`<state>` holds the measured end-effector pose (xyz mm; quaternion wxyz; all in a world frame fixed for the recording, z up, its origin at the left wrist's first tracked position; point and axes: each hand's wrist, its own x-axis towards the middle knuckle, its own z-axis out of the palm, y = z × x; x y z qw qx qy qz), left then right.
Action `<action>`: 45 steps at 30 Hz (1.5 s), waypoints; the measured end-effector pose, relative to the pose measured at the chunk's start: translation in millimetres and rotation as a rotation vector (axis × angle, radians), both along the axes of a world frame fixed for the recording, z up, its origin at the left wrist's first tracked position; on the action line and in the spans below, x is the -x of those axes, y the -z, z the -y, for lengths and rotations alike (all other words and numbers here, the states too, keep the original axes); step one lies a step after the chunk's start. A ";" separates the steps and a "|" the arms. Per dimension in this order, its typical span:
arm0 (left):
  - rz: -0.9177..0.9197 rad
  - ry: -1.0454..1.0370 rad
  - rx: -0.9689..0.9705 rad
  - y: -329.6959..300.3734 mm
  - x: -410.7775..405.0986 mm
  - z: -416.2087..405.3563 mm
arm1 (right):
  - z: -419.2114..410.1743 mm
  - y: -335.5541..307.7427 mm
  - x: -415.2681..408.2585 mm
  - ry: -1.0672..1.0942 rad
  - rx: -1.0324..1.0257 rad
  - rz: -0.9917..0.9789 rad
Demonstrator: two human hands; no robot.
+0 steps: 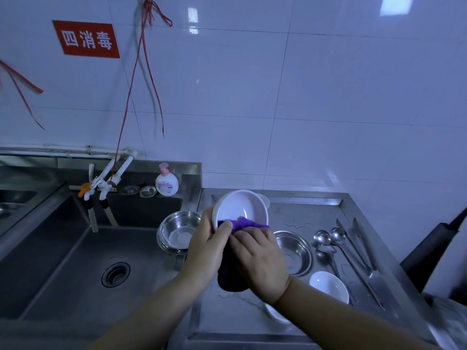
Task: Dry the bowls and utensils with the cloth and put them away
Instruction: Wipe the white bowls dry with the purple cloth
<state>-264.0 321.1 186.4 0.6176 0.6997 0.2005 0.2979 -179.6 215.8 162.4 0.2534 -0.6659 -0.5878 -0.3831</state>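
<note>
Two bare forearms reach forward from the bottom edge over a steel worktop [252, 322]. Nearest the viewer, a white dish [275, 315] lies partly hidden under the right forearm, and a small white bowl [328, 286] sits just to its right.

The right hand [262, 261] has its fingers curled around a purple cloth [246, 223], whose darker lower part hangs down between the two hands. The left hand [208, 245] grips the rim of a large white bowl [240, 208], thumb on the near edge, holding it tilted so that its inside faces the viewer. The cloth is pressed against the bowl's lower inner rim.

To the right of the hands, a steel bowl [294, 251] stands on the worktop. Beyond it lie two steel ladles [328, 236], a spoon [326, 250] and long steel tongs [358, 246], side by side near the worktop's right edge.

To the left of the hands, stacked steel bowls [177, 231] sit at the corner of a deep steel sink [75, 261] with a round drain [115, 274].

Farther back, a white pump bottle [166, 181] with a pink top stands on the sink's rear ledge, beside white taps [106, 180]. Behind everything rises a white tiled wall with a red sign [87, 39] bearing white characters, and red cords [141, 59] hang down in front of it.
</note>
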 end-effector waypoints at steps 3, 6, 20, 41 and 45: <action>0.041 0.000 -0.048 1.1 -0.2 0.9 | -1.8 4.9 14.1 0.001 -0.026 -0.086; -0.009 0.079 -0.112 0.3 2.8 -6.2 | 6.6 11.3 -0.8 -0.089 -0.002 0.047; -0.125 0.102 -0.036 -0.4 7.1 -10.4 | 18.4 -4.6 -18.4 -0.117 0.139 0.150; -0.164 0.171 -0.084 -8.2 5.8 -15.2 | 14.9 11.0 -5.2 -0.022 0.451 -0.091; -0.125 0.178 -0.059 -11.7 8.6 -17.5 | 13.3 10.4 1.4 -0.162 0.443 -0.133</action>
